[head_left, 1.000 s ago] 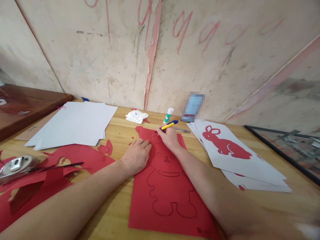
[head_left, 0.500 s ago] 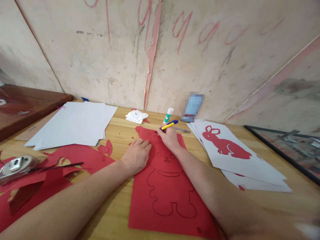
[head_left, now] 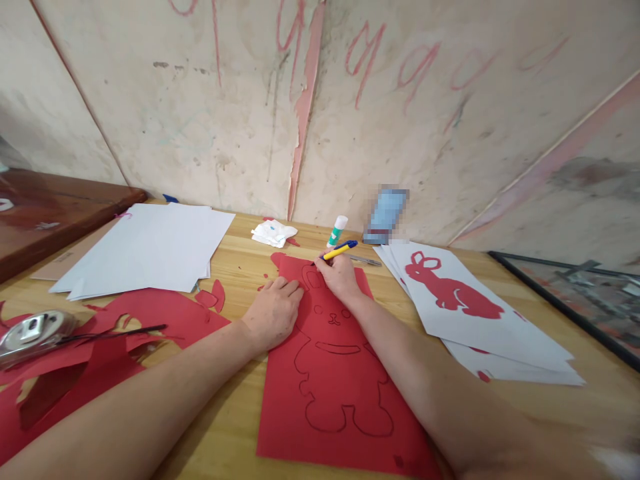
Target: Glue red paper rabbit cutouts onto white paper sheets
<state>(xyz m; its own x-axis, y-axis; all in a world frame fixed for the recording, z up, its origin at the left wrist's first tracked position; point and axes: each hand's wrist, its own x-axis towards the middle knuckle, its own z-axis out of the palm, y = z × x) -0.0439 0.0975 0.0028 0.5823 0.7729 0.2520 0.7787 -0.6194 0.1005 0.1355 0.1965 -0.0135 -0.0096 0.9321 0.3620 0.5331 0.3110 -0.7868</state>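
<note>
A sheet of red paper point(head_left: 345, 387) lies on the wooden table. It carries a dark line drawing of a rabbit with eyes, mouth, collar band and rounded feet. My right hand point(head_left: 340, 277) grips a yellow and blue pen point(head_left: 337, 251), its tip down on the paper at the ear outline near the top. My left hand point(head_left: 274, 310) rests on the paper's upper left edge, loosely bent fingers pressing it down and gripping nothing. Part of the drawing's right side is hidden under my right forearm.
Cut red paper scraps point(head_left: 165, 310) and a tape measure point(head_left: 37, 337) lie left, below white sheets point(head_left: 150, 247). A crumpled tissue point(head_left: 273, 233), glue stick point(head_left: 337, 231) and phone point(head_left: 385, 217) are along the wall. White sheets point(head_left: 500, 333) with a red rabbit cutout point(head_left: 450, 287) lie right.
The pen tip has shifted very slightly along the ear outline. My left hand and the paper have stayed in place.
</note>
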